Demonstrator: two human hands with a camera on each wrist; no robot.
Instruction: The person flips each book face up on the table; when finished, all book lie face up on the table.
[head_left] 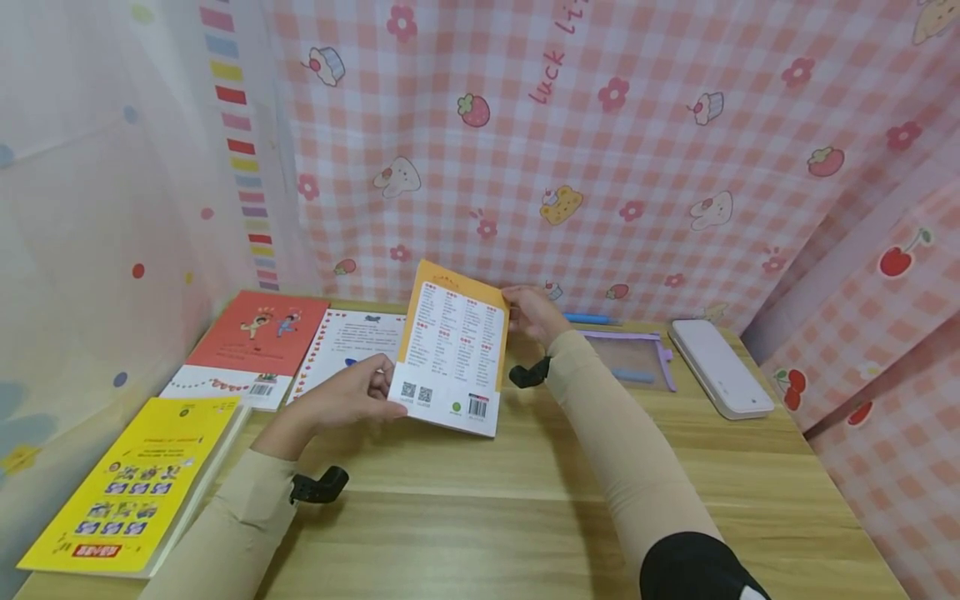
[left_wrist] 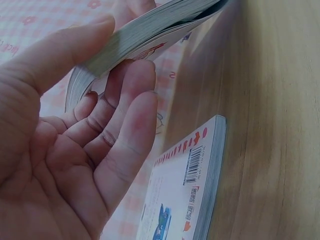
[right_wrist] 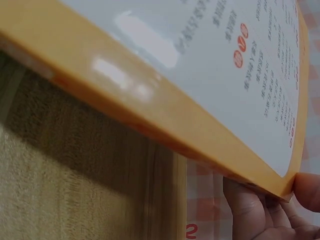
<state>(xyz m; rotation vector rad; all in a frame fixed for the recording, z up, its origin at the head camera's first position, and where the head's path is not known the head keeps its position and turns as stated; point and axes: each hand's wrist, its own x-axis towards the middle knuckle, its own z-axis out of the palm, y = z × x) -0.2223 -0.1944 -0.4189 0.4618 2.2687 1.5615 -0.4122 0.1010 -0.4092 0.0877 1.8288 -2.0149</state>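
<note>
An orange-and-white book (head_left: pixel 450 350) is held tilted above the table, its back cover with text columns, QR codes and a barcode facing up. My left hand (head_left: pixel 352 390) grips its lower left edge; in the left wrist view the thumb lies on the page edges and the fingers (left_wrist: pixel 137 120) curl beneath. My right hand (head_left: pixel 536 312) pinches the upper right corner, thumb on the cover, as the right wrist view also shows. Behind the left hand lies a white book (head_left: pixel 352 333) with a patterned border, partly hidden.
A red-and-white book (head_left: pixel 255 333) and a thick yellow book (head_left: pixel 142 475) lie at the left. To the right are a purple-edged clear pouch (head_left: pixel 637 358), a blue pen-like item (head_left: pixel 588 318) and a white case (head_left: pixel 720 367). Checked curtain (head_left: pixel 525 167) hangs behind the wooden table (head_left: pixel 465 533).
</note>
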